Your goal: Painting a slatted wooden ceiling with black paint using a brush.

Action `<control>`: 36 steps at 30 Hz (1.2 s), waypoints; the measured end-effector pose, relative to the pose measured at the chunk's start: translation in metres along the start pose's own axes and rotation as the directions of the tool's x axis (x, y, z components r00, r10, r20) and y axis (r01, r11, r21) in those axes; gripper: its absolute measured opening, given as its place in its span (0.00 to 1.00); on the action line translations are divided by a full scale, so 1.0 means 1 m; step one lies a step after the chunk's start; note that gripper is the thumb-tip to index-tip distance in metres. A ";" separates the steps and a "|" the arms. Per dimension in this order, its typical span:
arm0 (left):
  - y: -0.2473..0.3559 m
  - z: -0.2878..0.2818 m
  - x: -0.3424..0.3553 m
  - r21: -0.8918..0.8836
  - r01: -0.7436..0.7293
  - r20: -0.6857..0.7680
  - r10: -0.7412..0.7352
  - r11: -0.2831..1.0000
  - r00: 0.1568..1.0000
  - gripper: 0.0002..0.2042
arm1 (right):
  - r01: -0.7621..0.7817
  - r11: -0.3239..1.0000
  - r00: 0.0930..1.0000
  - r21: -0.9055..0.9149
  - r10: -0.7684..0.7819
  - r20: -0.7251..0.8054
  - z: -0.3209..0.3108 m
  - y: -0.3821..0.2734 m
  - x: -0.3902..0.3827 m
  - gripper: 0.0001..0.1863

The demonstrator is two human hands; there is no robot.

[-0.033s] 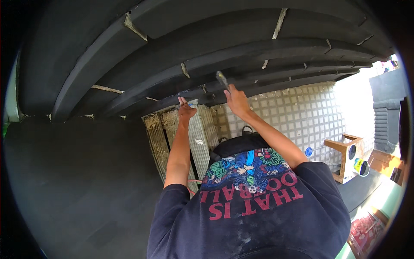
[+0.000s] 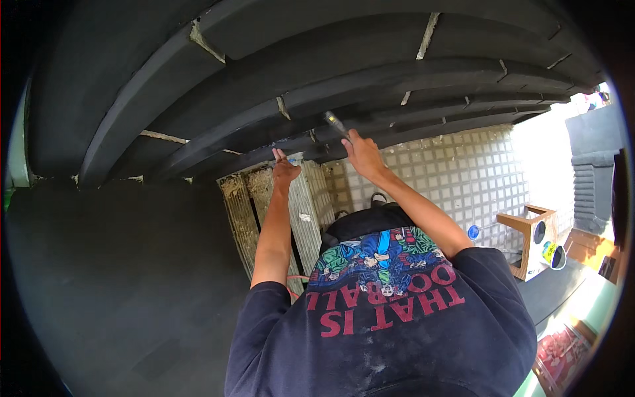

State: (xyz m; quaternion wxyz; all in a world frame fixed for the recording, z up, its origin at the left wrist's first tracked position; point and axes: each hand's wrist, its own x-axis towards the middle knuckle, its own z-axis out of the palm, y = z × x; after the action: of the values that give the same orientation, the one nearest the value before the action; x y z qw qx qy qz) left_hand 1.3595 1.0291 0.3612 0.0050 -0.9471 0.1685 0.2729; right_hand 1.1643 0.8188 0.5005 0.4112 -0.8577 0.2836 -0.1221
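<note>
My right hand (image 2: 364,156) is closed around a slim greyish tool (image 2: 338,126) with a yellow spot near its far end; its kind is not clear. The tool points up and left, close to the dark curved ledges. To its left, my left hand (image 2: 286,168) has its fingers stretched out, the tips at the lowest dark ledge (image 2: 248,157). A small blue and white thing (image 2: 296,159) shows beside that hand, and I cannot tell whether the hand touches it. Pale rough gaps (image 2: 283,108) break the ledges.
Ribbed weathered boards (image 2: 305,218) stand below my left hand. A tiled floor (image 2: 430,165) lies to the right, with a blue lid (image 2: 473,231), a cardboard box (image 2: 529,245) and a yellow-labelled tub (image 2: 555,256). A broad dark surface (image 2: 132,278) fills the left.
The tool in my right hand has swung slightly left at its far end. My left hand stays in the same place.
</note>
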 end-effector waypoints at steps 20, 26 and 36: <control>0.006 -0.009 -0.006 -0.075 -0.015 0.026 0.017 0.997 1.000 0.47 | -0.113 0.993 0.906 -0.030 0.090 -0.413 -0.056 0.104 0.017 0.13; 0.010 -0.007 -0.007 -0.055 -0.018 0.020 0.019 0.998 1.000 0.47 | -0.098 0.995 0.990 0.017 0.099 -0.101 -0.010 0.044 0.002 0.12; 0.005 -0.010 -0.005 -0.046 -0.002 0.035 0.004 0.999 0.999 0.46 | 0.005 0.998 0.992 -0.061 -0.013 -0.127 -0.064 0.094 0.022 0.13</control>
State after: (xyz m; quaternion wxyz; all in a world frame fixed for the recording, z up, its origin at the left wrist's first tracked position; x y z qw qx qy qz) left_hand 1.3587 1.0247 0.3731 -0.0140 -0.9418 0.1637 0.2934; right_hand 1.1174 0.7181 0.4679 0.3656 -0.8614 0.3090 -0.1695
